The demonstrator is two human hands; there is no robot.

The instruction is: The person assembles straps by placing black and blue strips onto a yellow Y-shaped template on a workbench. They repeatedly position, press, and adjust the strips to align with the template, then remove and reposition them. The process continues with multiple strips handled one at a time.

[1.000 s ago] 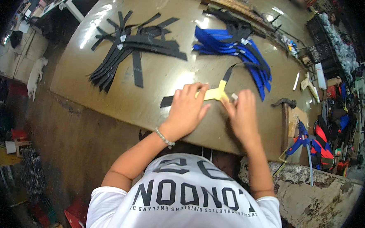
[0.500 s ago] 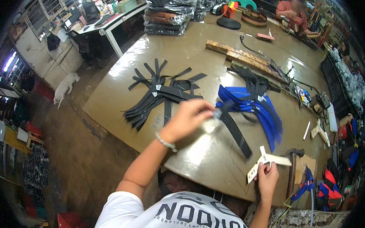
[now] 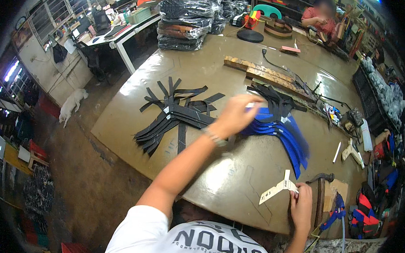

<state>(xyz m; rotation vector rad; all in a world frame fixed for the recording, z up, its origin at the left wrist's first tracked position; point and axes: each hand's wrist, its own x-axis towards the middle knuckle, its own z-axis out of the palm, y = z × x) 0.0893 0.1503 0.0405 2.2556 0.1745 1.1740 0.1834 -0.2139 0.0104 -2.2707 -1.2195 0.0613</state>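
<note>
Hands | our left hand (image 3: 234, 115) hovers open-fingered between black strips (image 3: 175, 116) and blue pieces (image 3: 284, 133) | right hand (image 3: 301, 206) pinches cardboard template (image 3: 279, 189), long axis pointing leftward.

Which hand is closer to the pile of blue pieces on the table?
The left hand. It is right beside the blue pieces, at their left end. The right hand is at the table edge, holding a pale template, well apart from them.
</note>
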